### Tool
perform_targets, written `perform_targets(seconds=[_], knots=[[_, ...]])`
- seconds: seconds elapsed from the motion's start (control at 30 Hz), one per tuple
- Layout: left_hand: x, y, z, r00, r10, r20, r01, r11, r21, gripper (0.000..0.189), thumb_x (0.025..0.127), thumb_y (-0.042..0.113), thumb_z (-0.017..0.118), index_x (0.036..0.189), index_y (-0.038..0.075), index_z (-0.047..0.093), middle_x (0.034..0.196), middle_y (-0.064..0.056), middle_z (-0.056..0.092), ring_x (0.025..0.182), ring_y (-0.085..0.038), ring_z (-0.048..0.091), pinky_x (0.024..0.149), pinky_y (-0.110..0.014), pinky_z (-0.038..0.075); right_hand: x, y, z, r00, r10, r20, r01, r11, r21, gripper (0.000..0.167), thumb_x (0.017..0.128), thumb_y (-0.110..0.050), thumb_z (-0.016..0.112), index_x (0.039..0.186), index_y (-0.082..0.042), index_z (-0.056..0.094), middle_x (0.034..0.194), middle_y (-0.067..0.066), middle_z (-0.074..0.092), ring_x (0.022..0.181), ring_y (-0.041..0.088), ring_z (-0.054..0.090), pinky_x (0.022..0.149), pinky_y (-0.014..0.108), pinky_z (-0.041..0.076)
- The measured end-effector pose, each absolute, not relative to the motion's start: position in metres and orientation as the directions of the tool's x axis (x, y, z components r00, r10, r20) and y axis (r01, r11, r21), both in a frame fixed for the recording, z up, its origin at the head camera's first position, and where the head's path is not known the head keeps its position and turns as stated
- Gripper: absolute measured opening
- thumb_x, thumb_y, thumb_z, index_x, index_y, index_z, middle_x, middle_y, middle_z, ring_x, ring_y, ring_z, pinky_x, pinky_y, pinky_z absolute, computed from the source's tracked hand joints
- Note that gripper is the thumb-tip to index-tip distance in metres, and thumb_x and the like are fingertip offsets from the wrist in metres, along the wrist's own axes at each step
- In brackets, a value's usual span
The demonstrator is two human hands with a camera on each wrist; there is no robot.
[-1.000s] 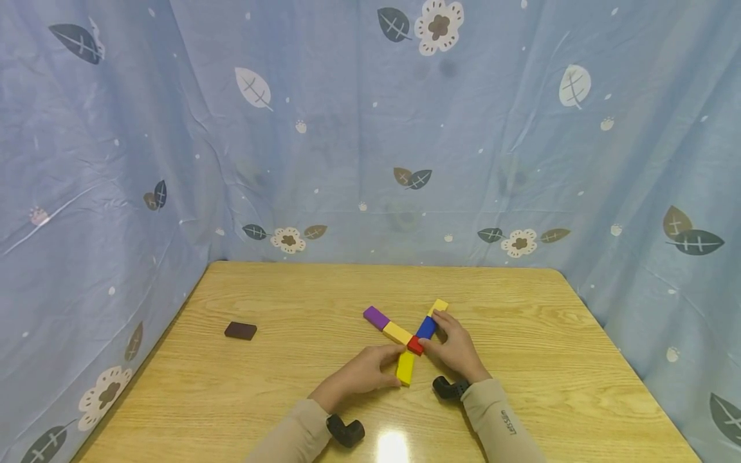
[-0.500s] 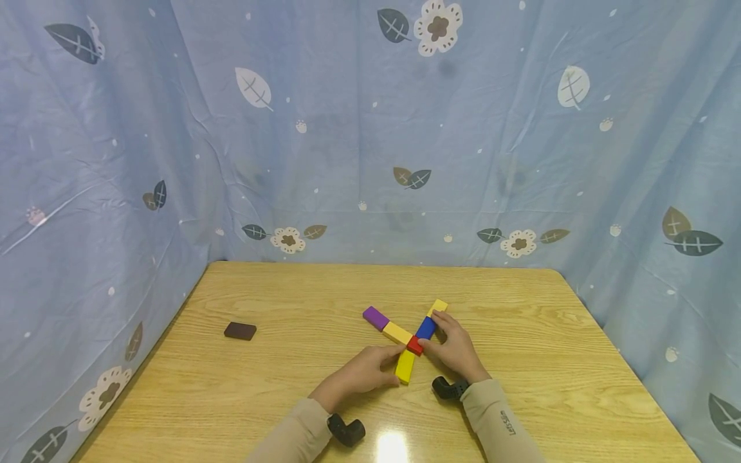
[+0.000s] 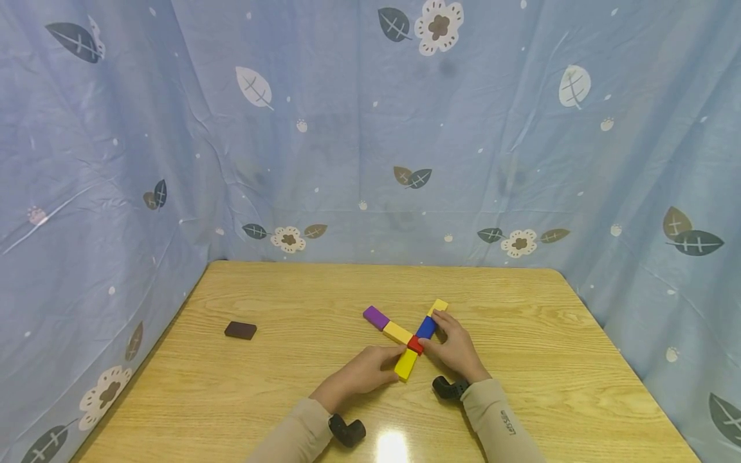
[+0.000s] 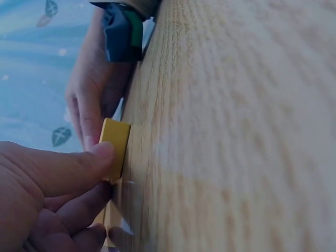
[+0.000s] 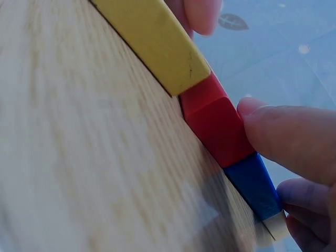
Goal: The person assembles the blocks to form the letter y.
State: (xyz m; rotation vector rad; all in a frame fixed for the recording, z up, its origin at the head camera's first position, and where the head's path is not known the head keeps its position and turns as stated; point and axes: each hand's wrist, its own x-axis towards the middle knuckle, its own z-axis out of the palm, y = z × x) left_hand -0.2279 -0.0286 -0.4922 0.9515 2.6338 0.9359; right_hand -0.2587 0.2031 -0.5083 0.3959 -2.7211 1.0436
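My left hand [image 3: 361, 372] holds a small yellow block [image 3: 406, 365] between thumb and fingers, the thumb at its near end; in the left wrist view the thumb tip lies on this yellow block [image 4: 119, 137]. Its far end meets a red block [image 3: 415, 345]. The thumb of my right hand [image 3: 459, 347] touches the red block [image 5: 220, 128], and its fingers rest along a blue block [image 3: 426, 326] and up to another yellow block [image 3: 441, 304]. From the red block a pale yellow block [image 3: 397, 333] and a purple block [image 3: 376, 317] run up to the left.
A dark brown block [image 3: 240, 330] lies apart on the left of the wooden table [image 3: 312, 289]. Blue curtains [image 3: 347, 141] with leaves and flowers hang behind the table and along both sides. Black devices [image 3: 347, 431] sit at both wrists.
The near end of the yellow block at my left hand has swung slightly left and away from me, lining up more with the blue block. My right hand and the other blocks look still.
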Motion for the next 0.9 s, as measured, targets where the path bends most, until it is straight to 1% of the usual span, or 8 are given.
perform_targets(seconds=[0.17, 0.3, 0.57, 0.67, 0.73, 0.9], knots=[[-0.226, -0.028, -0.49, -0.784, 0.62, 0.033, 0.507, 0.609, 0.611, 0.052, 0.092, 0.017, 0.062, 0.141, 0.011, 0.045, 0.142, -0.002, 0.049, 0.131, -0.018, 0.046, 0.108, -0.034, 0.04, -0.259, 0.203, -0.508, -0.944, -0.179, 0.278, -0.318, 0.718, -0.619, 0.072, 0.083, -0.037, 0.072, 0.136, 0.005, 0.047, 0.143, 0.021, 0.044, 0.135, 0.04, 0.035, 0.11, 0.055, 0.032], [-0.225, -0.027, -0.489, -0.789, 0.614, 0.027, 0.505, 0.623, 0.598, 0.052, 0.093, 0.018, 0.062, 0.141, 0.011, 0.045, 0.142, -0.002, 0.049, 0.13, -0.019, 0.047, 0.108, -0.035, 0.041, -0.259, 0.203, -0.508, -0.943, -0.186, 0.275, -0.323, 0.712, -0.623, 0.073, 0.082, -0.037, 0.072, 0.136, 0.005, 0.047, 0.143, 0.021, 0.044, 0.136, 0.041, 0.035, 0.11, 0.055, 0.032], [-0.224, -0.029, -0.488, -0.776, 0.63, 0.023, 0.508, 0.603, 0.614, 0.058, 0.09, 0.023, 0.065, 0.143, 0.01, 0.043, 0.143, -0.003, 0.048, 0.131, -0.018, 0.046, 0.109, -0.035, 0.039, -0.258, 0.202, -0.508, -0.939, -0.194, 0.283, -0.334, 0.712, -0.618, 0.072, 0.083, -0.035, 0.072, 0.136, 0.006, 0.046, 0.144, 0.022, 0.043, 0.135, 0.041, 0.035, 0.11, 0.055, 0.032], [-0.223, -0.031, -0.488, -0.772, 0.635, 0.019, 0.506, 0.597, 0.623, 0.06, 0.09, 0.025, 0.065, 0.143, 0.011, 0.042, 0.143, -0.003, 0.048, 0.132, -0.019, 0.045, 0.11, -0.037, 0.038, -0.258, 0.203, -0.509, -0.939, -0.193, 0.283, -0.332, 0.714, -0.617, 0.072, 0.084, -0.036, 0.071, 0.137, 0.006, 0.045, 0.144, 0.022, 0.042, 0.136, 0.041, 0.034, 0.11, 0.055, 0.031], [-0.223, -0.034, -0.487, -0.776, 0.63, 0.018, 0.498, 0.597, 0.629, 0.059, 0.09, 0.026, 0.065, 0.143, 0.012, 0.043, 0.142, -0.003, 0.049, 0.132, -0.019, 0.045, 0.11, -0.037, 0.038, -0.258, 0.203, -0.509, -0.941, -0.188, 0.281, -0.328, 0.715, -0.617, 0.073, 0.085, -0.037, 0.07, 0.138, 0.005, 0.044, 0.145, 0.022, 0.041, 0.136, 0.041, 0.034, 0.11, 0.055, 0.031], [-0.219, -0.042, -0.486, -0.799, 0.601, 0.01, 0.47, 0.615, 0.633, 0.058, 0.09, 0.029, 0.064, 0.142, 0.01, 0.044, 0.141, -0.005, 0.05, 0.132, -0.021, 0.046, 0.11, -0.038, 0.038, -0.258, 0.202, -0.509, -0.945, -0.179, 0.274, -0.317, 0.709, -0.63, 0.074, 0.085, -0.039, 0.069, 0.139, 0.004, 0.043, 0.147, 0.022, 0.039, 0.137, 0.041, 0.032, 0.111, 0.055, 0.029]])
